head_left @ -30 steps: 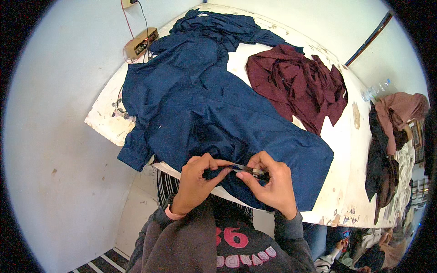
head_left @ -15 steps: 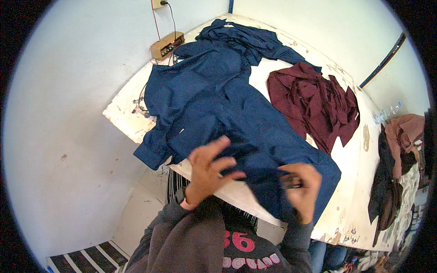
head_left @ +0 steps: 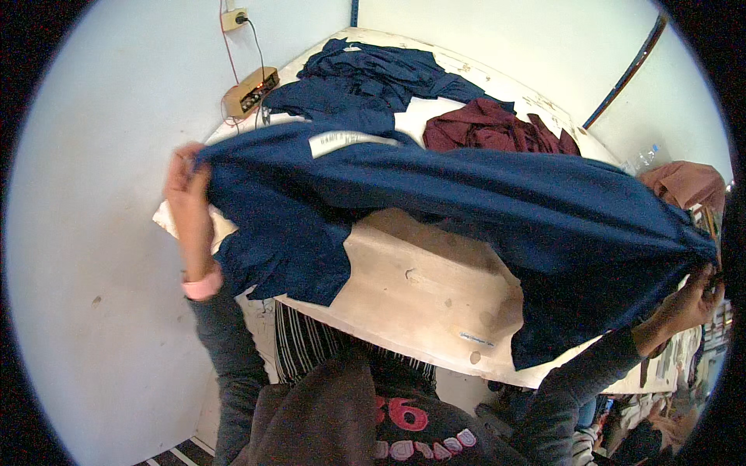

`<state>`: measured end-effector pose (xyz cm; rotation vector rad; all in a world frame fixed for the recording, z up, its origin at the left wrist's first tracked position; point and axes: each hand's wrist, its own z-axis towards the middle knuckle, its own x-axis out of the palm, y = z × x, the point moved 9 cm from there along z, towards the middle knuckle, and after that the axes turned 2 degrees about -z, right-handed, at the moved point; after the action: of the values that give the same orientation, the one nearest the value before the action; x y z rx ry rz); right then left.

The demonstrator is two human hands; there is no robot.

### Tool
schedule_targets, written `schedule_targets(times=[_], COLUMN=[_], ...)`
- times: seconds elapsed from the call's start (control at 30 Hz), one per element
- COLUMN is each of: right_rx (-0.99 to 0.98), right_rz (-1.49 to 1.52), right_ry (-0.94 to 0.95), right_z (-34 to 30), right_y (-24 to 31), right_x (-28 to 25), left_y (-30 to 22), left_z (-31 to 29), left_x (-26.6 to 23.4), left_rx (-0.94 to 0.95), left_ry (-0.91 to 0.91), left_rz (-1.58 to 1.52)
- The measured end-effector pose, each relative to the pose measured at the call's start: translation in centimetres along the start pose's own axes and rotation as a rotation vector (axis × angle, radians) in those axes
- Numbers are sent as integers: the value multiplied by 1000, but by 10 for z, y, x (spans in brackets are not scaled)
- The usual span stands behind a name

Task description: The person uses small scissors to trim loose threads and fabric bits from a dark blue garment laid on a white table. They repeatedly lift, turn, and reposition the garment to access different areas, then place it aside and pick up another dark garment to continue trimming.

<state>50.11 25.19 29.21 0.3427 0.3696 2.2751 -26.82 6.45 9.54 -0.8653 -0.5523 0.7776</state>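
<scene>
While left grip [head_left: 189, 193] seemingly pinches it, navy garment [head_left: 466, 186] reaches right grip [head_left: 694, 299].

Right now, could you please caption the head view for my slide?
Left hand and right hand stretch a navy garment over the table, a maroon garment lying beyond.

The garment [head_left: 435, 180] spans above the tabletop [head_left: 423, 299]; behind it lie left heap [head_left: 381, 71], right heap [head_left: 486, 130], bottle [head_left: 643, 159] farther right.
</scene>
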Motion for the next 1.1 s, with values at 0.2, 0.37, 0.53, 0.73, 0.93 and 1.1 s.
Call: schedule_targets(times=[0.2, 0.37, 0.53, 0.73, 0.93, 1.1], right_rx=[209, 282, 41, 380, 319, -352], right_rz=[64, -43, -876, 350, 783, 430], right_ry=[544, 958, 906, 1374, 1691, 1542], right_z=[47, -59, -149, -274, -397, -432], right_y=[-134, -161, -72, 86, 205, 210], right_x=[40, 154, 176, 212, 234, 242], left_y=[-101, 9, 21, 18, 11, 10], left_z=[49, 129, 51, -117, -164, -161], left_x=[54, 122, 187, 225, 181, 155], left_rx=[-116, -177, 369, -201, 21, 102], left_ry=[145, 423, 442, 1102, 769, 754], left_rz=[-444, 258, 453, 155, 375, 545])
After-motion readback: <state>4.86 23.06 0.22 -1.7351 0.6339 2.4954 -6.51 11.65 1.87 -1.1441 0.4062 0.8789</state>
